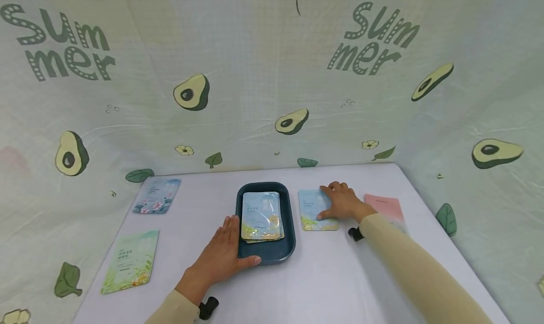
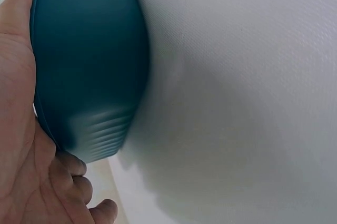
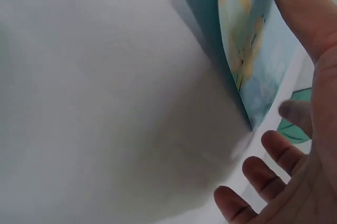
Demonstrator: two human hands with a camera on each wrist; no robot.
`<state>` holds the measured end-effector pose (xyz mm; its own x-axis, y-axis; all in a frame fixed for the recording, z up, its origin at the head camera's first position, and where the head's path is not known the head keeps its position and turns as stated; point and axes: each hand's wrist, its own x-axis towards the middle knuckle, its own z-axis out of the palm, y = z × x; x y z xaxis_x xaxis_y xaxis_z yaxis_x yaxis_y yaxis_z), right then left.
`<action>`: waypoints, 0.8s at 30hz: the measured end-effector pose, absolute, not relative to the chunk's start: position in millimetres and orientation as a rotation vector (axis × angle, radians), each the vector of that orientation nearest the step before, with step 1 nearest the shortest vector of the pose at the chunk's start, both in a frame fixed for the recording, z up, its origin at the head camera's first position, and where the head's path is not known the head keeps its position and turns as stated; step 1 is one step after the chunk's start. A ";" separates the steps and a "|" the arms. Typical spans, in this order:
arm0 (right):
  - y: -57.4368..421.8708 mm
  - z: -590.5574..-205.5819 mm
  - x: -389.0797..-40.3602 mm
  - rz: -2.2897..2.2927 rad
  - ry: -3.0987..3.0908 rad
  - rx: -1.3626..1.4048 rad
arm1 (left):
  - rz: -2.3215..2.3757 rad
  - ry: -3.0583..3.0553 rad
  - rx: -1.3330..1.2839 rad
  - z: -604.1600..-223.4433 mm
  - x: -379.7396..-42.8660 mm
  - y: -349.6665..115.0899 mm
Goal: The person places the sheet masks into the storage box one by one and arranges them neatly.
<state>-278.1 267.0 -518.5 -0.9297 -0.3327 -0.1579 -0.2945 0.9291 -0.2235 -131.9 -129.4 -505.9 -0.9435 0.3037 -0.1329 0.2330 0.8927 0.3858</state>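
A dark blue-green tray (image 1: 272,254) stands mid-table, holding a small stack of light blue flat sachets (image 1: 260,215). Along the tray's left rim lies my left hand (image 1: 225,248), fingers straight and thumb spread over the near-left corner; the left wrist view shows this hand (image 2: 26,145) against the rim. To the right of the tray, my right hand (image 1: 342,202) is over another light blue sachet (image 1: 312,206) on the table. Its thumb touches the sachet's face in the right wrist view, with the other fingers spread beyond the sachet's edge (image 3: 253,50).
A blue floral sachet (image 1: 157,196) lies at the far left, and a green one (image 1: 131,261) lies nearer on that side. A pink sachet (image 1: 386,209) is partly behind the right forearm. A printed curtain (image 1: 246,50) stands behind the white tabletop (image 1: 318,286).
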 end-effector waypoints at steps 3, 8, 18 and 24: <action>267.2 -519.3 -282.9 -0.294 2.859 -0.449 | 0.558 2.864 0.413 -506.7 -132.3 -128.5; 266.6 -520.2 -281.7 -0.310 2.892 -0.451 | 0.559 2.868 0.407 -505.7 -132.3 -128.1; 256.0 -516.7 -266.1 -0.236 3.078 -0.499 | 0.565 2.869 0.406 -503.5 -131.4 -128.8; 253.4 -520.7 -249.3 -0.151 3.212 -0.574 | 0.560 2.869 0.411 -506.1 -131.3 -129.0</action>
